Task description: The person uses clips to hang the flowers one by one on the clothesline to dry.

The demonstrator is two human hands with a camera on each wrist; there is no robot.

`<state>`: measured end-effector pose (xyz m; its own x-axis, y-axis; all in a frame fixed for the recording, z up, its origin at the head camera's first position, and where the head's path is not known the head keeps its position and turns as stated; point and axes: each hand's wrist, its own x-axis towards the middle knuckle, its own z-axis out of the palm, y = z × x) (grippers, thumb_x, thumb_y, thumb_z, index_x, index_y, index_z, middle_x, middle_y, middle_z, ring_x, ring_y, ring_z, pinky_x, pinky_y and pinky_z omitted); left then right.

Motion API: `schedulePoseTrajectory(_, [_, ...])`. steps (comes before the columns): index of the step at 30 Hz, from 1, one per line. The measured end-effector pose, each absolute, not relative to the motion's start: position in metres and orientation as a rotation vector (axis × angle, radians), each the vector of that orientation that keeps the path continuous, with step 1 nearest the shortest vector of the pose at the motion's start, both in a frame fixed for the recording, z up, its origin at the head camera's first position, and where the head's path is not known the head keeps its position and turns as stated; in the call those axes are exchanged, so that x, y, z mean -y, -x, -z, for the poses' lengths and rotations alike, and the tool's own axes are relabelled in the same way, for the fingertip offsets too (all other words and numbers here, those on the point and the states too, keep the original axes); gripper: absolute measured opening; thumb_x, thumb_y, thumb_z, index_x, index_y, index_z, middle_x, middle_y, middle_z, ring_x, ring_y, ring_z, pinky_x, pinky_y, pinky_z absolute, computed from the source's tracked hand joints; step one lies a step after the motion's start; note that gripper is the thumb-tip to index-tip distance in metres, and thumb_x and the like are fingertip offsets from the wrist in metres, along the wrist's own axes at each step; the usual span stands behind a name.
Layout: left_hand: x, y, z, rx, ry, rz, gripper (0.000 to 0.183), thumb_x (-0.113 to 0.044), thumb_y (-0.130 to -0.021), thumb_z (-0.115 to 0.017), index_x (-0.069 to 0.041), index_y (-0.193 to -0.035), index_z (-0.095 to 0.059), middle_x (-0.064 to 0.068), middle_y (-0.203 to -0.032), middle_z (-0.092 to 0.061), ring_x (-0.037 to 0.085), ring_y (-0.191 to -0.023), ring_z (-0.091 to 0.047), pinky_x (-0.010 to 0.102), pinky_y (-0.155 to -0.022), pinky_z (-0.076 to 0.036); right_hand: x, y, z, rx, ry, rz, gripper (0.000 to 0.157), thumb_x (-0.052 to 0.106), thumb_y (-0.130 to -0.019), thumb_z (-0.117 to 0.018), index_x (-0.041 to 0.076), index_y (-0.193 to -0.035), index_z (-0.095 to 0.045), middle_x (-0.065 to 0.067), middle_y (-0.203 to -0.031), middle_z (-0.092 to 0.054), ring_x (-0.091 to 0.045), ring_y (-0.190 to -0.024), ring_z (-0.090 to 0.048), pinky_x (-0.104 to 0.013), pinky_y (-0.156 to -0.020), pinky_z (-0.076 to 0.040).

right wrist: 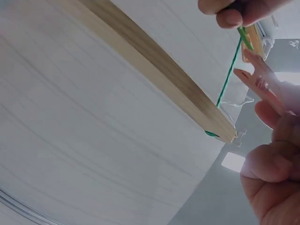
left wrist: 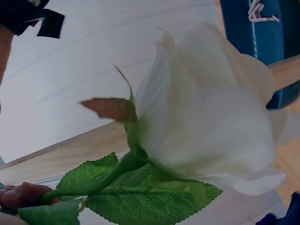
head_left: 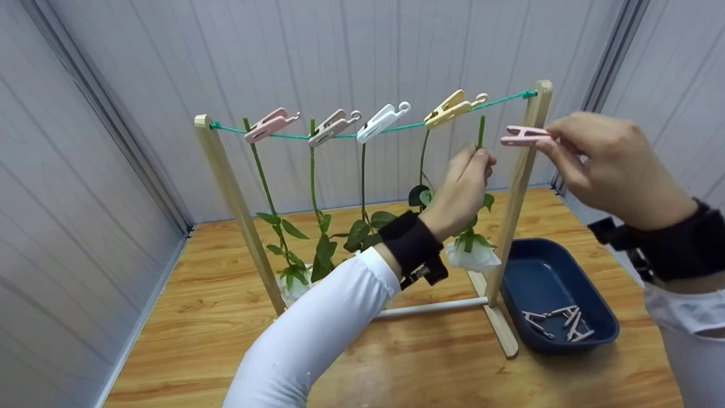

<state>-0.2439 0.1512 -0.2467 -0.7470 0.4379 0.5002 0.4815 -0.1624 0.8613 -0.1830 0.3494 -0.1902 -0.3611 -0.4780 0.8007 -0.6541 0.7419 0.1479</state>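
Observation:
My left hand (head_left: 461, 184) pinches the green stem of a white rose (head_left: 473, 255) that hangs head down, the stem tip rising above the fingers just under the green cord (head_left: 504, 103). In the left wrist view the bloom (left wrist: 211, 117) fills much of the picture. At the right post, my right hand (head_left: 600, 158) pinches a pink clothespin (head_left: 524, 136) by its handle end, its nose pointing left toward the stem. The right wrist view shows the pin's jaws parted near the stem tip. Pink (head_left: 271, 124), beige (head_left: 333, 129), white (head_left: 383, 122) and yellow clothespins (head_left: 453, 110) clip other stems to the cord.
The cord runs between a left wooden post (head_left: 235, 204) and a right wooden post (head_left: 512, 221), joined low by a white bar (head_left: 436, 308). A dark blue basin (head_left: 532, 272) with several clothespins (head_left: 566, 324) stands right of the frame on the wooden table (head_left: 192, 340).

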Motion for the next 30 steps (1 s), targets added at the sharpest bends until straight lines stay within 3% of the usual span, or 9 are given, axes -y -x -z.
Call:
schedulePoseTrajectory(6, [-0.157,0.252,0.238,2.090,1.005,1.994,0.026,-0.017,-0.119,-0.031,-0.011,-0.099,-0.046,0.000,-0.090,-0.039,0.011,-0.082,-0.039,0.022,-0.075,-0.032,-0.343,0.191,0.160,2.076,-0.887,-0.121,0.014,0.000,-0.102,-0.067,-0.012,-0.097,-0.070,-0.015,-0.075,-0.060,-0.014,-0.067,-0.041,-0.021,-0.063,-0.031])
schedulePoseTrajectory(13, [-0.161,0.261,0.234,2.165,0.917,1.933,0.025,-0.022,-0.119,-0.031,-0.013,-0.102,-0.048,0.001,-0.097,-0.045,0.013,-0.083,-0.043,0.023,-0.071,-0.037,-0.332,0.205,0.133,2.118,-0.870,-0.002,0.013,0.001,-0.102,-0.068,-0.010,-0.096,-0.070,-0.019,-0.077,-0.063,-0.026,-0.066,-0.047,-0.039,-0.062,-0.035])
schedulePoseTrajectory(17, [-0.163,0.266,0.232,2.163,0.887,1.919,0.025,-0.021,-0.119,-0.031,-0.012,-0.103,-0.048,0.002,-0.097,-0.046,0.013,-0.083,-0.044,0.023,-0.072,-0.037,-0.327,0.213,0.122,2.193,-0.849,0.025,0.013,0.002,-0.103,-0.068,-0.008,-0.094,-0.070,-0.019,-0.081,-0.063,-0.028,-0.068,-0.049,-0.044,-0.063,-0.038])
schedulePoseTrajectory(23, [-0.166,0.269,0.231,2.164,0.888,1.891,0.025,-0.019,-0.118,-0.030,-0.013,-0.101,-0.047,0.003,-0.098,-0.048,0.014,-0.088,-0.047,0.021,-0.076,-0.039,-0.328,0.224,0.109,2.355,-0.828,-0.015,0.013,0.005,-0.105,-0.068,-0.005,-0.098,-0.072,-0.019,-0.088,-0.067,-0.026,-0.074,-0.050,-0.038,-0.068,-0.037])
schedulePoseTrajectory(30, [-0.170,0.270,0.228,2.182,0.845,1.879,0.026,-0.020,-0.118,-0.031,-0.013,-0.099,-0.048,0.002,-0.095,-0.049,0.014,-0.086,-0.048,0.021,-0.075,-0.039,-0.331,0.235,0.102,2.503,-0.824,-0.043,0.019,0.011,-0.108,-0.065,-0.002,-0.098,-0.075,-0.012,-0.083,-0.065,-0.015,-0.067,-0.046,-0.025,-0.058,-0.036])
